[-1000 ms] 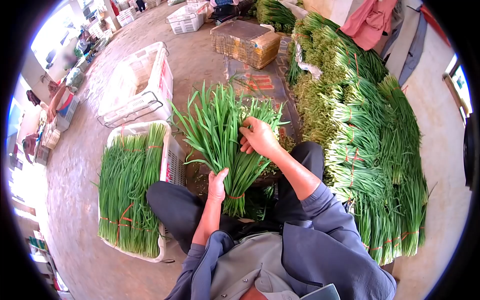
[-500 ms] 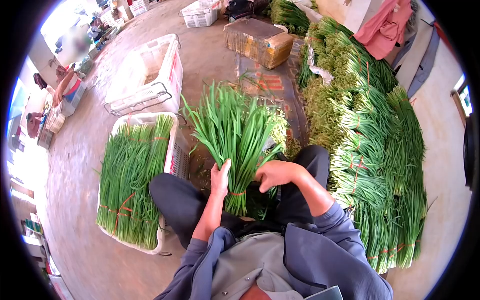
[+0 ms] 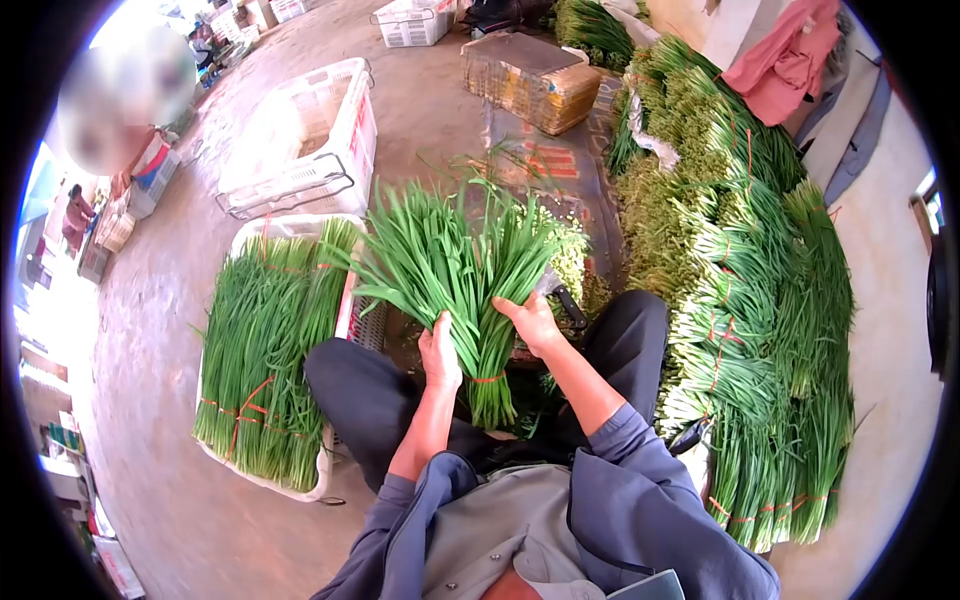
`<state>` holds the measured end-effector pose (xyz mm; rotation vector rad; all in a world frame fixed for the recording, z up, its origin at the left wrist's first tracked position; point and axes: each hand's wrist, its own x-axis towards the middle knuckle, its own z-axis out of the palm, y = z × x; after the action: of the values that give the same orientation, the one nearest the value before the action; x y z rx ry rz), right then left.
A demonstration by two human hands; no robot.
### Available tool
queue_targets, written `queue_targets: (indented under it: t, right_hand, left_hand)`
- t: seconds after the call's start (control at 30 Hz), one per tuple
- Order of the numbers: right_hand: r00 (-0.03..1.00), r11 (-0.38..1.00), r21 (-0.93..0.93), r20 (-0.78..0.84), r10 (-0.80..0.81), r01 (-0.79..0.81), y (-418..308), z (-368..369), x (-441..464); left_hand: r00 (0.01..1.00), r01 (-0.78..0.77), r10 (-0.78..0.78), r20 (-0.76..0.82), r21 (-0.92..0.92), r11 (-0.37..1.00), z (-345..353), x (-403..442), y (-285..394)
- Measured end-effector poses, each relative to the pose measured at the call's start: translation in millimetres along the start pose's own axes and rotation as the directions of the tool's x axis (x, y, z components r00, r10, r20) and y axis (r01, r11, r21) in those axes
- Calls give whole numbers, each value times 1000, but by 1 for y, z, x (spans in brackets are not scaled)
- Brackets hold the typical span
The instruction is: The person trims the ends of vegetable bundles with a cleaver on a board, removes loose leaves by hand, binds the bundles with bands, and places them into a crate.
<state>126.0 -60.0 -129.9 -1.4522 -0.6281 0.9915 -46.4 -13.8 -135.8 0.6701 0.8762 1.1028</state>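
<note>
Slate-blue jacket [image 3: 640, 505], dark trousers [image 3: 355, 400].

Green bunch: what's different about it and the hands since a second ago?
The right hand left the leaves, dipped beside the stems, then rose and took hold of the bunch's right side. The left hand still holds it, and the red band stays on.

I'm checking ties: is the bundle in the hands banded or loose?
Banded: a red band crosses the bundle near its lower end, cinching it.
</note>
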Motion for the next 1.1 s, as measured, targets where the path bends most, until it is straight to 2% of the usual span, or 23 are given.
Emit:
queue_targets:
  t: [0.07, 0.13, 0.2, 0.27, 0.3, 0.33, 0.4, 0.43, 0.5, 0.53, 0.6, 0.67, 0.73, 0.77, 0.8, 0.83, 0.87, 0.9, 0.93, 1.03, 1.07, 1.1]
  right_hand:
    - [1000, 1000, -17, 4, -23, 23, -3, -1, 3]
    - [999, 982, -190, -52, -16, 6, -3, -5, 5]
    - [1000, 970, -243, -9, 2, -4, -11, -6, 7]
    - [963, 780, -622, -162, -217, 71, -38, 3, -8]
    - [963, 713, -701, -196, -186, -5, -62, 10, -16]
    - [933, 639, -768, -190, -306, 54, -75, 14, -21]
    - [760, 398, -882, -74, -646, 252, -87, 13, -22]
    - [760, 398, -882, -75, -646, 252, -92, 12, -20]
    - [579, 170, -794, 259, -773, 583, -99, 7, -14]
    - [579, 172, -796, 256, -774, 581, -100, 8, -13]
    - [603, 176, -735, 368, -708, 655, -97, 16, -11]
    - [618, 156, -755, 379, -688, 637, -95, 18, -9]
    - [750, 111, -840, 405, -522, 531, -85, 15, -1]
    - [653, 125, -771, 427, -625, 624, -80, 11, 2]
    - [652, 124, -771, 427, -627, 625, -86, 9, 2]
    - [890, 743, -498, 161, -427, 447, -95, 6, 3]
    - [997, 999, 9, 72, -41, 40, -105, 2, 4]
    - [990, 976, 162, -5, -144, 143, -111, -6, 9]
    - [976, 966, 153, -93, -195, 207, -122, -5, 6]
    - [970, 947, -209, 88, -228, 242, -135, 3, -4]
    - [934, 871, -336, 122, -336, 357, -129, 7, -6]
    - [821, 624, -567, 183, -540, 537, -120, 6, 0]
  left_hand:
    - [998, 59, -59, -12, -34, 998, 4, 0, 0]
    - [998, 63, -63, 2, -49, 997, 5, 0, 1]
    - [997, 72, -71, 15, -47, 996, 5, -1, 2]
    - [998, 62, -61, 18, -29, 998, 4, 0, -2]
    - [999, 47, -47, 22, -12, 999, 2, 0, -4]
    - [999, 47, -47, 19, -13, 999, 1, 1, -5]
    - [999, 39, -41, 26, 66, 997, 1, 2, -6]
    - [999, 30, -32, 23, 88, 996, 1, 0, -5]
    - [999, 21, -24, 29, 106, 994, 2, 0, -4]
    - [999, 13, -16, 30, 123, 992, 2, -1, -5]
    - [999, -3, -3, 42, 145, 989, 3, -4, -5]
    - [998, -21, 12, 54, 165, 986, 5, -6, -1]
    - [997, -28, 11, 72, 235, 971, 4, -8, -1]
    - [997, -30, 12, 74, 236, 971, 4, -8, 0]
    - [997, -30, 12, 81, 225, 974, 3, -7, -1]
    - [996, -29, 10, 87, 215, 976, 2, -7, -2]
    - [996, -28, 10, 86, 213, 977, 2, -5, -2]
    - [996, -28, 9, 90, 212, 977, 1, -4, -4]
    - [995, -26, 5, 95, 217, 976, -1, -6, -6]
    - [996, -15, -6, 89, 238, 971, 2, -4, -8]
    - [995, -13, -11, 97, 240, 971, 3, -5, -10]
    - [995, -5, -19, 97, 241, 970, 6, -6, -8]
